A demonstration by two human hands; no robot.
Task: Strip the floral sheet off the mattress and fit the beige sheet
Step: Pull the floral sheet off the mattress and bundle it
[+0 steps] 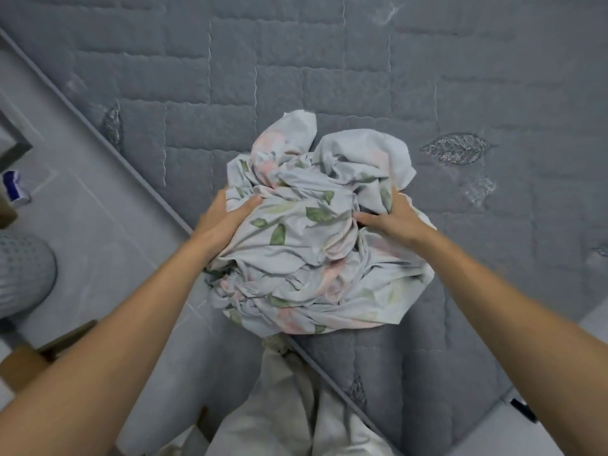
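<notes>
I've got the floral sheet (306,232) bundled into a loose ball, sitting at the near corner of the bare grey quilted mattress (329,77). My left hand (227,215) is clamped on the bundle's left flank, thumb on top, fingers buried in the cloth. My right hand (394,218) grips the right flank the same way, fingers curled into the folds. Both are closed on fabric, neither on anything solid.

Here's my worry: the bundle is only scrunched, not tied. The lower folds spill past the mattress edge, and a loose flap sticks out at the far top. If I lift from just these two side grips, I'd expect the bottom to sag and unroll, trailing cloth down toward the floor (82,209).

Below the bundle, close to my body, pale cream cloth hangs, quite possibly the beige sheet (289,406), though I can't be sure. If so, a trailing floral tail could catch it and drag the two into one tangle.

To my left on the floor, there's a pale ribbed basket (23,274) and a small blue-and-white item (14,189). A swinging tail might sweep those too.

So I think a deeper scoop underneath is safer before lifting.
</notes>
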